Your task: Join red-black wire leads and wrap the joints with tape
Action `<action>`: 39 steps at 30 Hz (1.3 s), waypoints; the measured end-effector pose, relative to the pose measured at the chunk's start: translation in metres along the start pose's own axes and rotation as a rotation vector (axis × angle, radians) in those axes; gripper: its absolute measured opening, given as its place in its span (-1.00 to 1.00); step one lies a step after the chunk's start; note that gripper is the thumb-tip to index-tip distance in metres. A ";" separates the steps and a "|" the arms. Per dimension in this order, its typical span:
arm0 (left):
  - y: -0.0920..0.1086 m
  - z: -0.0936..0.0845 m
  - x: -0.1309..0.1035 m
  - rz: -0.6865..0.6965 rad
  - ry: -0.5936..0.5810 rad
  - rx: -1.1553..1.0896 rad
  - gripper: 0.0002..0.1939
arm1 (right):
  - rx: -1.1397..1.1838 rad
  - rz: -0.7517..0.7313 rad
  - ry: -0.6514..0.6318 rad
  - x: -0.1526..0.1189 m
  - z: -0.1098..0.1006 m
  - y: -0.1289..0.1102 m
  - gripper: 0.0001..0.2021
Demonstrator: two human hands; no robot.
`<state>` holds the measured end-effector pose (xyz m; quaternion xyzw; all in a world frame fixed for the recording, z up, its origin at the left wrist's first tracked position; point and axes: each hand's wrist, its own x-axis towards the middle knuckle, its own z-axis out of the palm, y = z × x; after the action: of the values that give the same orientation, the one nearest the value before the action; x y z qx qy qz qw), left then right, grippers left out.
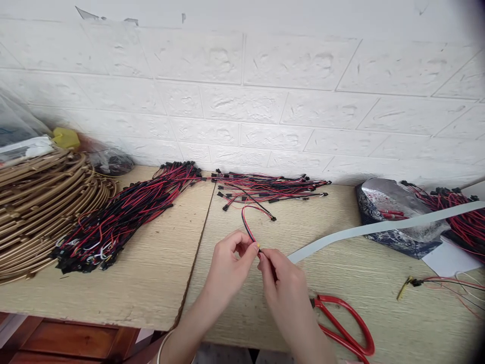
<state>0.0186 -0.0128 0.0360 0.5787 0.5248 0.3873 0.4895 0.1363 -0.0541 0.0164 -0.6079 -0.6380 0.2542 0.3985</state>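
Observation:
My left hand [232, 258] pinches a red-and-black wire lead [247, 227] between thumb and fingertips. The lead arcs up from the fingers and bends over toward a small black connector [273, 218] on the table. Close beside it, my right hand [285, 278] is also closed on the lead's lower end, its fingertips almost touching the left thumb. A small yellow bit [258, 246] shows at the left thumb tip; what it is I cannot make out. The very end of the lead is hidden by my fingers. Red-handled scissors [344, 326] lie by my right wrist.
A wire pile [129, 217] lies left, beside stacked bamboo-like hoops [45, 207]. More leads [273, 184] lie along the white brick wall [265, 106]. A pale strip [341, 235] crosses toward a patterned bag [397, 242]; a connector with loose wires [417, 282] lies right.

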 end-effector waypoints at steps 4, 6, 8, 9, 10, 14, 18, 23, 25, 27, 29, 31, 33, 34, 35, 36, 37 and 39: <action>-0.001 -0.002 0.000 -0.054 0.015 -0.059 -0.80 | 0.037 0.040 -0.037 0.000 -0.002 -0.004 -0.73; -0.002 -0.002 0.000 -0.074 0.023 -0.077 -0.80 | 0.084 0.103 -0.070 0.000 -0.004 -0.006 -0.72; -0.001 -0.002 0.000 -0.082 0.029 -0.088 -0.80 | 0.073 0.106 -0.064 0.000 -0.004 -0.006 -0.77; 0.000 -0.002 0.000 -0.084 0.031 -0.092 -0.80 | 0.039 0.079 -0.046 0.000 -0.003 -0.006 -0.79; 0.001 -0.001 0.000 -0.085 0.035 -0.092 -0.80 | -0.008 0.038 -0.024 0.000 -0.001 -0.005 -0.80; 0.005 0.002 -0.001 -0.089 0.062 -0.079 -0.81 | -0.181 -0.111 0.031 -0.003 0.009 -0.002 -0.75; 0.006 0.003 -0.001 -0.083 0.076 -0.076 -0.82 | -0.191 -0.140 0.073 -0.002 0.012 -0.003 -0.71; 0.000 -0.001 0.002 -0.094 0.000 -0.277 -0.81 | 0.064 0.002 0.025 0.004 0.007 -0.002 -0.71; -0.003 -0.003 0.002 -0.124 -0.051 -0.369 -0.79 | 0.166 0.117 -0.066 0.004 0.004 0.000 -0.78; -0.005 -0.005 0.002 -0.142 -0.062 -0.411 -0.77 | 0.253 0.245 -0.166 0.001 0.001 0.000 -0.82; -0.007 -0.005 0.002 -0.135 -0.045 -0.426 -0.76 | 0.346 0.340 -0.239 -0.003 -0.001 0.000 -0.77; -0.008 -0.003 0.001 -0.124 -0.029 -0.435 -0.77 | 0.405 0.398 -0.270 -0.008 -0.002 0.000 -0.67; -0.008 0.001 0.000 -0.135 -0.048 -0.443 -0.77 | 0.362 0.408 -0.240 -0.010 0.000 -0.002 -0.59; -0.008 0.003 -0.001 -0.144 -0.061 -0.446 -0.77 | 0.308 0.388 -0.202 -0.011 0.002 -0.002 -0.58; -0.008 0.004 -0.002 -0.150 -0.069 -0.449 -0.75 | 0.247 0.355 -0.159 -0.011 0.005 -0.003 -0.59; -0.009 0.006 -0.002 -0.154 -0.068 -0.451 -0.73 | 0.192 0.315 -0.120 -0.011 0.007 -0.004 -0.61; -0.010 0.006 -0.003 -0.157 -0.060 -0.454 -0.70 | 0.150 0.277 -0.098 -0.011 0.008 -0.005 -0.63; -0.014 0.005 -0.004 -0.178 -0.057 -0.474 -0.66 | 0.143 0.251 -0.133 -0.010 0.009 -0.005 -0.66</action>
<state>0.0192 -0.0177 0.0218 0.4101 0.4540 0.4385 0.6583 0.1257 -0.0635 0.0136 -0.6346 -0.5625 0.3864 0.3626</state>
